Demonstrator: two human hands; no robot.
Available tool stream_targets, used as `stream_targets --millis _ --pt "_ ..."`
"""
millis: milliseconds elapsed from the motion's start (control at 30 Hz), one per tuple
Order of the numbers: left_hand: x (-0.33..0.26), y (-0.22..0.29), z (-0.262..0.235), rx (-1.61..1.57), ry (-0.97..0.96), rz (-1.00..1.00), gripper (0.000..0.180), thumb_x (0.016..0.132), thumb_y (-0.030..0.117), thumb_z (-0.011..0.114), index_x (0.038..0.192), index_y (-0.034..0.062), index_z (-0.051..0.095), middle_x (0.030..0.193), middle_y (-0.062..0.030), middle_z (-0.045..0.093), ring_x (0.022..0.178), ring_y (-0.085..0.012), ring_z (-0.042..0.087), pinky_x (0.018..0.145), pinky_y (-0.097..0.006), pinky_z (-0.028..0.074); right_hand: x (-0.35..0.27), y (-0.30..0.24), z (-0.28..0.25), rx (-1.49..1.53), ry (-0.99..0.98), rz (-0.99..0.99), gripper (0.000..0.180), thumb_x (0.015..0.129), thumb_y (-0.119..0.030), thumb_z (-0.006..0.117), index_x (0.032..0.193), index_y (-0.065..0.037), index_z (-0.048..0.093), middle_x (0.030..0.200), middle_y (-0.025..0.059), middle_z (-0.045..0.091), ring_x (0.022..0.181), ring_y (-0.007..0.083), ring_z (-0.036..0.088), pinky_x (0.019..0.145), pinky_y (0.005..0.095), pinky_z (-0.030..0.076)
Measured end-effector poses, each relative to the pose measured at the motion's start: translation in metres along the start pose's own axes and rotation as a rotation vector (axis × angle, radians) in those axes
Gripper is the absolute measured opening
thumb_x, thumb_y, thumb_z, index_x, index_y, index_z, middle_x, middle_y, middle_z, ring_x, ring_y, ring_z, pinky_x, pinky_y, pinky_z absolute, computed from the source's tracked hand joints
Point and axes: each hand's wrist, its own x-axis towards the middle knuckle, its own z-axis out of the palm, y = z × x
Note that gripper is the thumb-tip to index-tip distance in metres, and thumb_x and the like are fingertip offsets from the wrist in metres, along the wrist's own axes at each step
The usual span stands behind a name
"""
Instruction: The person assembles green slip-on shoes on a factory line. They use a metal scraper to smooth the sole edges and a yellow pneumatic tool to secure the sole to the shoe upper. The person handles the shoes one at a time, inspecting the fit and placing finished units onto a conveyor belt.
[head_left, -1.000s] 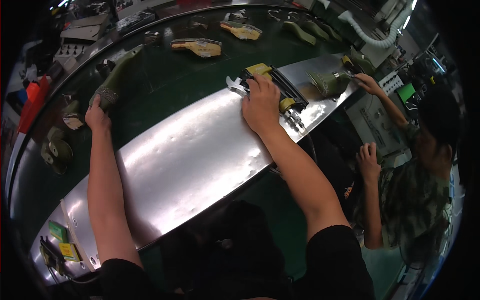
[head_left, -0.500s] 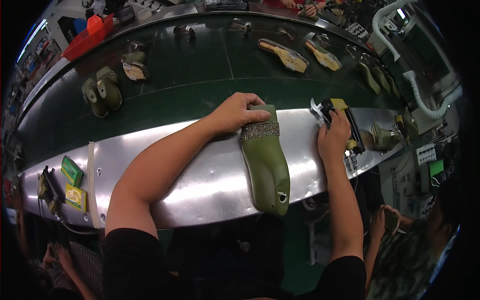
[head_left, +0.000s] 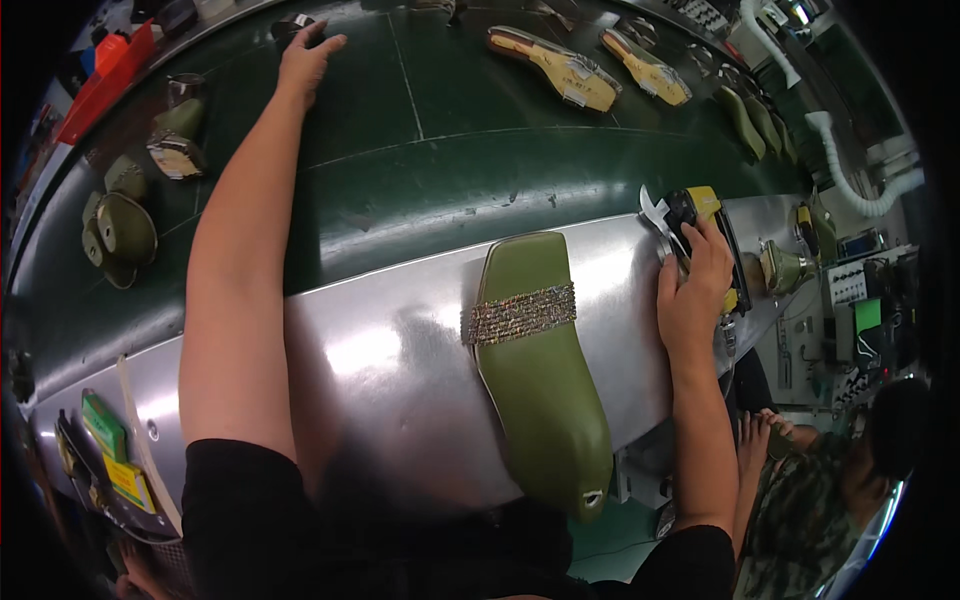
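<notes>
The olive-green flat sandal with a glittery strap lies untouched at centre on the steel counter. The left hand, fingers apart, reaches upper left; the right hand is clamped on a yellow-black tool.

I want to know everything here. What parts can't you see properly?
- Head view: the right hand covers most of the yellow-and-black tool.
- The left hand hides the dark object it reaches.
- The olive sandal hides its underside.
- Far shoe parts: too small.
</notes>
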Motion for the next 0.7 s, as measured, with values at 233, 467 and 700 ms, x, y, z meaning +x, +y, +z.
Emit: stream_targets --millis 233,467,700 --pt "0.053 -0.037 -0.006 0.100 0.023 -0.003 0.064 0.086 0.028 0.083 0.144 0.0090 0.064 0.150 -0.0155 0.058 0.139 -0.0281 0.053 0.115 -0.037 0.040 0.002 -0.002 -0.004 -0.002 -0.028 0.011 0.040 0.086 -0.004 0.069 0.126 0.000 0.066 0.144 0.0198 0.056 0.136 0.0415 0.050 0.115 0.0524 0.036" --pt "0.023 -0.027 0.007 -0.181 0.090 0.005 0.048 0.093 0.016 0.075 0.138 0.0023 0.064 0.110 -0.0088 0.073 0.094 -0.0197 0.070 0.089 -0.034 0.053 0.001 -0.003 -0.008 -0.012 -0.018 0.018 0.038 0.085 -0.004 0.069 0.122 -0.001 0.067 0.143 0.0186 0.056 0.135 0.0394 0.050 0.115 0.0518 0.036" --pt "-0.082 0.079 0.021 -0.558 -0.059 -0.232 0.029 0.100 0.017 0.067 0.123 -0.0021 0.067 0.080 -0.0009 0.057 0.068 -0.0132 0.055 0.063 -0.028 0.046 -0.002 -0.001 -0.003 0.019 0.081 -0.019 0.039 0.081 -0.006 0.072 0.120 -0.002 0.068 0.140 0.0166 0.057 0.134 0.0367 0.050 0.113 0.0518 0.035"
